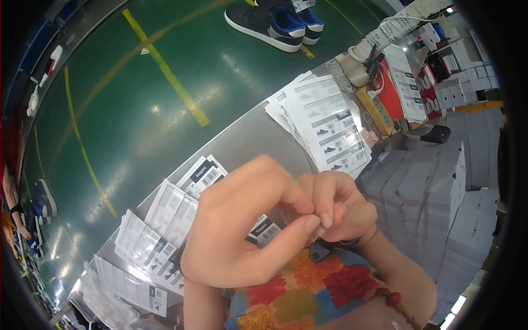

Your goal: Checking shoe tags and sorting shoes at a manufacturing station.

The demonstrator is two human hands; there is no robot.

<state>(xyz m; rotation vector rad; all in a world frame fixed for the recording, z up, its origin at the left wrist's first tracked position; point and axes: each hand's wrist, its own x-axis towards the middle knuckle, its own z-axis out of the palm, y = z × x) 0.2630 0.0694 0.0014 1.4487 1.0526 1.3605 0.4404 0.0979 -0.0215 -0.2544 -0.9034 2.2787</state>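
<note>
My left hand (236, 220) is raised in front of me, thumb and forefinger pinched. Its fingertips meet those of my right hand (344, 209), whose fingers are curled in. Anything between the fingertips is too small or hidden to make out. Below and behind the hands, sheets of printed labels lie on a grey metal ledge. A small label stack (265, 230) shows through the gap under my left fingers, and another label stack (202, 175) lies just beyond that hand. Fanned label sheets (148, 247) spread to its left. Past my right hand is a thick pile of label sheets (324, 121).
Beyond the ledge (242, 137) runs a green surface (165, 126) with yellow lines, carrying a pair of black shoes (269, 27) with blue lining. Stacked grey-white boxes (418, 192) stand at the right. A yellow power strip (375, 111) and cables lie at the ledge's far right.
</note>
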